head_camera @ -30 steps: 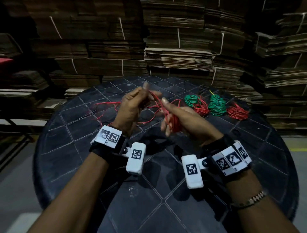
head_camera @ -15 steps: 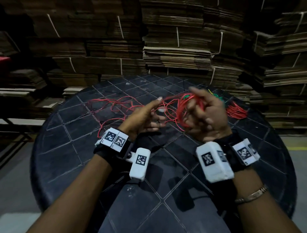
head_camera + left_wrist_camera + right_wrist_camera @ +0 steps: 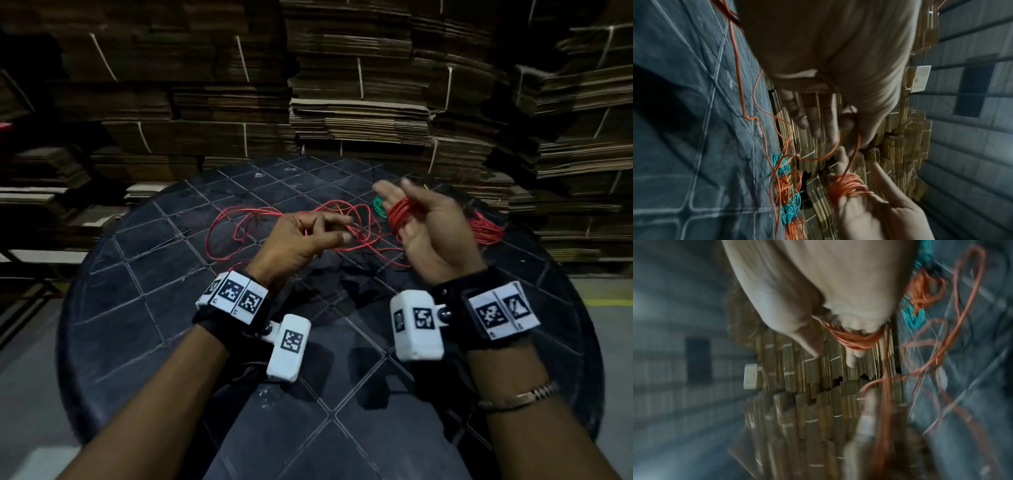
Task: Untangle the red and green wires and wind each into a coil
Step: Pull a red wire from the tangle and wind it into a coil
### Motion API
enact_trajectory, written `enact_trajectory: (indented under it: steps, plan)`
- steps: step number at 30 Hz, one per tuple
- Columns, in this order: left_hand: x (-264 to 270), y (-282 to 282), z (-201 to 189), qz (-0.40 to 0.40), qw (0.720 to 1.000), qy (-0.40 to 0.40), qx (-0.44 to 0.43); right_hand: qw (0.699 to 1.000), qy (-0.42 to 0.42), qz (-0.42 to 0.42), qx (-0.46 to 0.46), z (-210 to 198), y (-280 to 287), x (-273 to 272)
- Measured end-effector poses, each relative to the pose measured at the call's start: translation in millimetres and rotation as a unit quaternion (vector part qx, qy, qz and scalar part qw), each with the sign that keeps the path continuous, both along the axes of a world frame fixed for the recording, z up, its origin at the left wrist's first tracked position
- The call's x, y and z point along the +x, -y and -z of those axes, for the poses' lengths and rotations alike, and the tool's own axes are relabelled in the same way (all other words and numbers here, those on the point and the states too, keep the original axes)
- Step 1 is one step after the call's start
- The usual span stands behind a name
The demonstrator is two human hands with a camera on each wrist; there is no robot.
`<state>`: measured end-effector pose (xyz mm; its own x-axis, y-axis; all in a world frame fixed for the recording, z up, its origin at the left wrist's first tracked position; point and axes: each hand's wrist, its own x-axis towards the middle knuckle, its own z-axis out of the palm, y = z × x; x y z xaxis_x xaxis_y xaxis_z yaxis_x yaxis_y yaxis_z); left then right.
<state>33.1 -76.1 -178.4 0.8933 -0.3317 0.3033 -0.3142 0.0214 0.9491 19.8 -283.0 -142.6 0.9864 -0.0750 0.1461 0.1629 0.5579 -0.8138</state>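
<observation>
**Red wire mid-wind above dark round surface**

Left of left hand (image 3: 301, 236): slack red wire (image 3: 239, 226) looping across surface (image 3: 144, 308), well inside rim. Left fingers (image 3: 337, 236) pinching a strand. Right hand (image 3: 428, 233) raised, fingers straight, red coil (image 3: 402, 212) wrapped round them. Beyond: green coil (image 3: 378, 207), finished red coil (image 3: 486, 229) near far edge.

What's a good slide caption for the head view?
Right hand winding red wire around fingers; left hand feeding it.

Both forearms are bare. Each wrist wears a black strap (image 3: 236, 320) carrying white blocks printed with black square markers and a white boxy camera (image 3: 287, 347). The right arm also has a gold-toned bracelet (image 3: 520, 396).
</observation>
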Motion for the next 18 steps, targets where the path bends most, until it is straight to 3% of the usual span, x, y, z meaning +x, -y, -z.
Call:
enact_trajectory:
  steps: [2,5,9,12,16,18]
  plan:
    - [-0.8,-2.0,-2.6,-0.008,1.000,0.010,-0.028,0.994,-0.021,0.009,-0.108,2.5,-14.0,-2.0]
    - [0.0,-5.3,-5.8,-0.028,0.997,0.020,-0.063,0.973,-0.045,-0.045,-0.221,11.7,-27.8,-2.7]
    - [1.9,-5.6,-4.7,-0.077,0.993,0.032,-0.086,0.929,-0.047,-0.063,-0.363,18.8,-32.1,-3.7]
    - [5.7,-8.2,-3.1,-0.117,0.986,0.030,-0.117,0.909,-0.053,-0.022,-0.412,16.0,-33.3,-5.0]
    - [5.2,-11.3,-4.6,-0.129,0.984,0.021,-0.121,0.865,-0.040,-0.156,-0.476,15.4,-47.2,-18.0]
    - [4.0,-9.2,-4.8,-0.110,0.986,0.015,-0.124,0.868,-0.057,-0.202,-0.450,16.7,-52.7,-25.2]
